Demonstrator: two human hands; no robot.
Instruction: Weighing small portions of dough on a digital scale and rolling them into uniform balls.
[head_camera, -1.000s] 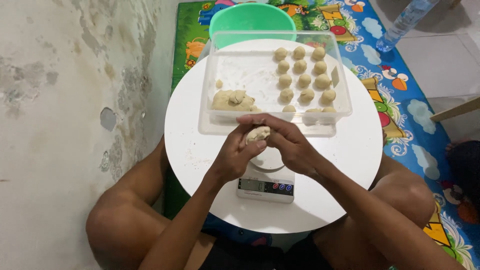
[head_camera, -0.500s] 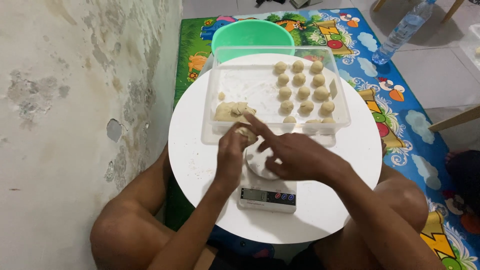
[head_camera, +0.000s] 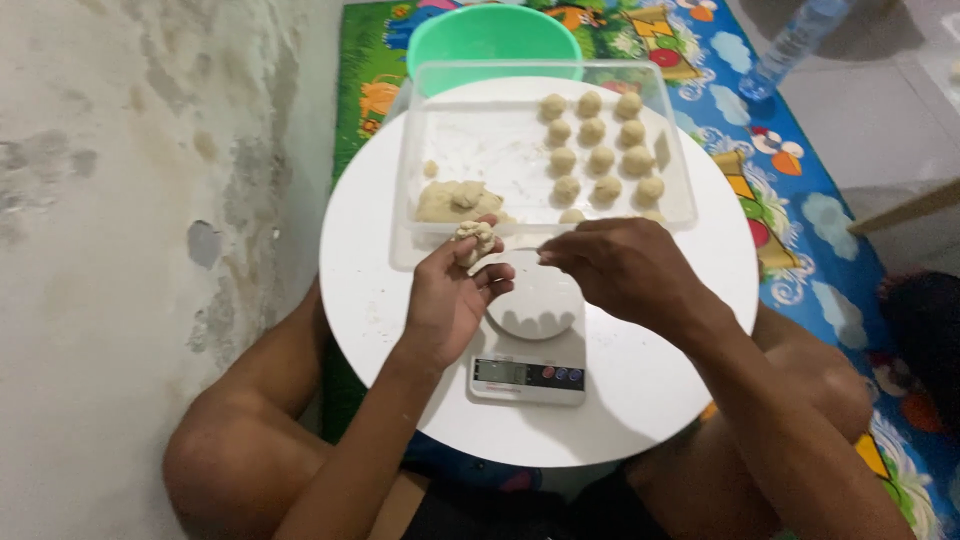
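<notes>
My left hand (head_camera: 450, 295) pinches a small lump of pale dough (head_camera: 475, 237) at its fingertips, just in front of the clear plastic tray (head_camera: 680, 190). My right hand (head_camera: 625, 268) hovers beside it over the white kitchen scale (head_camera: 530, 340), fingers drawn together with nothing I can see in them. The tray holds a larger dough mass (head_camera: 452, 199) at its near left and several rolled dough balls (head_camera: 600, 158) in rows on its right side.
Everything rests on a round white table (head_camera: 370, 290) above my crossed legs. A green bowl (head_camera: 492, 35) stands behind the tray. A plastic bottle (head_camera: 790, 45) lies on the colourful play mat (head_camera: 800, 190) at the right. A stained wall runs along the left.
Both hands were together around the dough above the scale. Now they have parted: the left keeps the dough lump, the right has drawn away to the right.
</notes>
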